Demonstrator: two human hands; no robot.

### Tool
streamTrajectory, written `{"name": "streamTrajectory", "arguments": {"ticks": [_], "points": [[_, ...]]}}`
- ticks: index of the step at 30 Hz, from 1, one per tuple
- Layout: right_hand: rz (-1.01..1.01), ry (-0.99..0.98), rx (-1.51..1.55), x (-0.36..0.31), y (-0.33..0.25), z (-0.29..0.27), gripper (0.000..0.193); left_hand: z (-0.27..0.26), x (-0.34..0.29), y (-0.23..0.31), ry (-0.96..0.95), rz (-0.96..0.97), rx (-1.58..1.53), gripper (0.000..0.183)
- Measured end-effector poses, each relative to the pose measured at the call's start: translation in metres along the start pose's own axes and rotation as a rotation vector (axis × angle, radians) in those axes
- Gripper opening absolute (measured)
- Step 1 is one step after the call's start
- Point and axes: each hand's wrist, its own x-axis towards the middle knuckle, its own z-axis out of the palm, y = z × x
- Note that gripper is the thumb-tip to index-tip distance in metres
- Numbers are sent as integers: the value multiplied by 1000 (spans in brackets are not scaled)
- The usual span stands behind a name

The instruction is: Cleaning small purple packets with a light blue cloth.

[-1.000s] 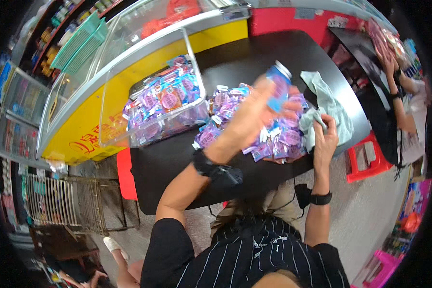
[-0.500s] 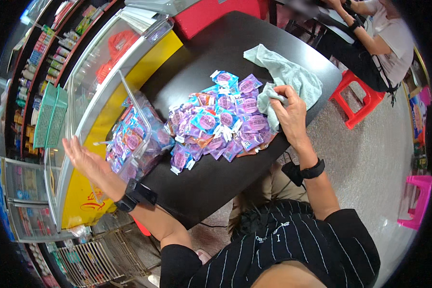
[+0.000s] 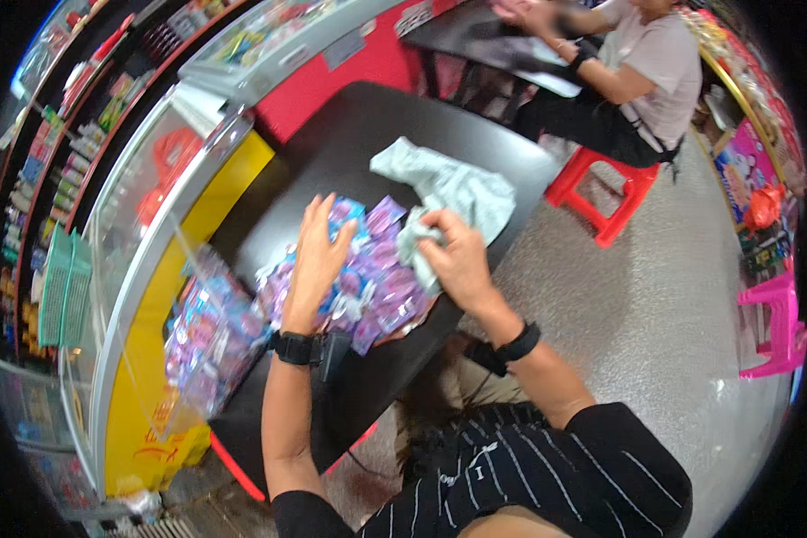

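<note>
A pale green cloth (image 3: 466,193) lies crumpled on the dark table, and my right hand (image 3: 462,264) has its near corner pinched between thumb and fingers. Beside it spreads a heap of small purple and blue packets (image 3: 386,278), with white strips on some. My left hand (image 3: 318,255) hovers at the far left part of this heap, fingers stretched and thumb apart; whether it touches the packets I cannot tell. Left of my forearm, a clear plastic bag (image 3: 211,332) bulges with more such packets.
The dark table (image 3: 332,134) meets a glass-topped case with a yellow front (image 3: 143,394) on the left. Beyond the table, a person (image 3: 646,63) sits on a red stool (image 3: 601,197). A pink stool (image 3: 771,323) stands at far right; a green basket (image 3: 63,287) hangs at left.
My left hand has come from beside the bag over to the packet heap. My right hand keeps its pinch on the cloth. The whole view has shifted, showing more of the seated person.
</note>
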Motion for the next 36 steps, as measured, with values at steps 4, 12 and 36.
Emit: {"name": "streamTrajectory", "arguments": {"ticks": [4, 12, 36], "points": [[24, -24, 9, -4, -3, -2, 21, 24, 8, -11, -51, 16, 134, 59], [-14, -8, 51, -2, -2, -8, 21, 31, 14, 6, -155, -26, 276, 49], [-159, -258, -64, -22, -45, 34, 31, 16, -79, 31, -53, -659, -1813, 26]]}}
